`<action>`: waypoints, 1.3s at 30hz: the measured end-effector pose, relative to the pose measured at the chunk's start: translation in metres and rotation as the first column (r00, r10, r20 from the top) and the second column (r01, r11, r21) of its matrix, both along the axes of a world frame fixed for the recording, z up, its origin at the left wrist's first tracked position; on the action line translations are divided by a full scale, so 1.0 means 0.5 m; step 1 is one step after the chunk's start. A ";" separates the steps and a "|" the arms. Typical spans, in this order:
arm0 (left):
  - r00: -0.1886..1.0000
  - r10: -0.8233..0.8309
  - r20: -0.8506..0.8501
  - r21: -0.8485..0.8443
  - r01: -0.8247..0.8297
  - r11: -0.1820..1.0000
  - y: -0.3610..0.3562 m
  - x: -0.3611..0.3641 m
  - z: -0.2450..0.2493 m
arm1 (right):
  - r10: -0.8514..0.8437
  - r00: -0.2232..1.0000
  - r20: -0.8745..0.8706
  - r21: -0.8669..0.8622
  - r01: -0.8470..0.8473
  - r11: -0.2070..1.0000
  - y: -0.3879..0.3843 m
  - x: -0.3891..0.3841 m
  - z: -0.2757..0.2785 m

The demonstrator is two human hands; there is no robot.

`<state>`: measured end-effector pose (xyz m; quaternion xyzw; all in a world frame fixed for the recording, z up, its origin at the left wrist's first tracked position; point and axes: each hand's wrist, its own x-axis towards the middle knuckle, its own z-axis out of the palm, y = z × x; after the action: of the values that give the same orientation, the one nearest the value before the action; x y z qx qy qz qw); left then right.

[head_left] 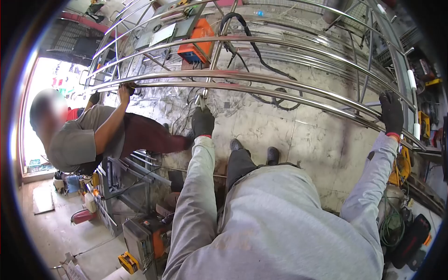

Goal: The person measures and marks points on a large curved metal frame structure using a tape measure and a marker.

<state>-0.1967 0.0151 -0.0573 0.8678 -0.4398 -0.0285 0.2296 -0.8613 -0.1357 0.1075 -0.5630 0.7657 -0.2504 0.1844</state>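
A large frame of shiny metal tubes (261, 76) spans the upper view. My left hand (203, 122), in a dark glove, is closed around the short end of a crossbar (204, 94) at the frame's near side. At the right end my right hand (391, 113), gloved too, is wrapped on the frame's near tubes; its fingertips are partly hidden. A person in a grey shirt (77, 140) stands at the left, with a gloved hand (127, 87) on the near tube and the other hand (94, 97) close to the frame's left end.
Behind the frame stands an orange machine (196, 42) with a black cable (261, 51) running across the tubes. Metal bars and a rack (140, 172) lie to the left. Tools, a green cord (391, 226) and a black case (410, 240) crowd the right.
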 end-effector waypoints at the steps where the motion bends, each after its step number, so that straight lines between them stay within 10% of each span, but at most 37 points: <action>1: 0.977 -0.154 0.148 -0.007 0.157 0.988 0.003 0.053 -0.080 | -0.004 0.999 -0.034 -0.022 0.003 1.000 0.009 0.016 0.012; 6: 0.989 -0.133 -0.067 -0.027 0.131 0.991 0.013 -0.005 0.006 | -0.041 0.999 0.018 -0.061 0.042 0.997 0.030 0.055 0.048; 8: 0.964 -0.207 0.165 0.054 0.201 0.978 0.015 -0.004 0.007 | -0.009 0.995 -0.096 -0.057 0.004 0.998 0.024 0.047 0.036; 12: 0.882 0.066 -0.466 0.015 -0.067 0.998 -0.002 -0.016 0.030 | -0.015 0.986 -0.164 -0.095 0.000 0.996 0.026 0.050 0.034; 21: 0.932 0.077 -0.353 -0.026 -0.092 0.995 -0.008 0.026 -0.042 | -0.025 0.998 -0.061 -0.082 0.020 0.996 0.036 0.068 0.056; 23: 0.981 -0.179 0.073 -0.009 0.180 0.984 0.005 0.038 -0.066 | 0.024 0.995 -0.098 -0.064 -0.030 0.997 0.030 0.060 0.048; 27: 0.893 -0.294 0.342 0.108 0.273 0.956 0.015 0.012 -0.041 | 0.044 0.988 -0.147 -0.076 -0.056 0.995 0.021 0.038 0.028; 32: 0.901 -0.278 0.332 0.059 0.274 0.960 0.013 0.025 -0.058 | 0.182 0.969 -0.169 -0.076 -0.197 0.978 0.009 0.002 -0.004; 34: 0.918 -0.274 0.288 0.036 0.275 0.961 0.008 0.027 -0.063 | 0.206 0.866 -0.455 -0.183 -0.317 0.931 -0.003 -0.039 -0.046; 35: 0.995 -0.065 -0.076 -0.057 0.061 0.997 0.004 -0.004 -0.011 | 0.251 0.721 -0.646 -0.160 -0.449 0.879 -0.007 -0.067 -0.065; 36: 0.995 -0.059 -0.081 -0.082 0.053 0.995 0.005 -0.007 -0.007 | 0.212 0.827 -0.520 -0.151 -0.333 0.931 -0.022 -0.095 -0.098; 39: 0.992 -0.115 0.050 -0.093 0.120 0.988 0.005 -0.018 0.014 | 0.304 0.539 -0.785 -0.072 -0.568 0.820 -0.041 -0.151 -0.133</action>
<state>-0.2057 0.0177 -0.0505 0.8288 -0.4960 -0.0015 0.2589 -0.9370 -0.1561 0.0411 -0.8110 0.5527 -0.0633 -0.1809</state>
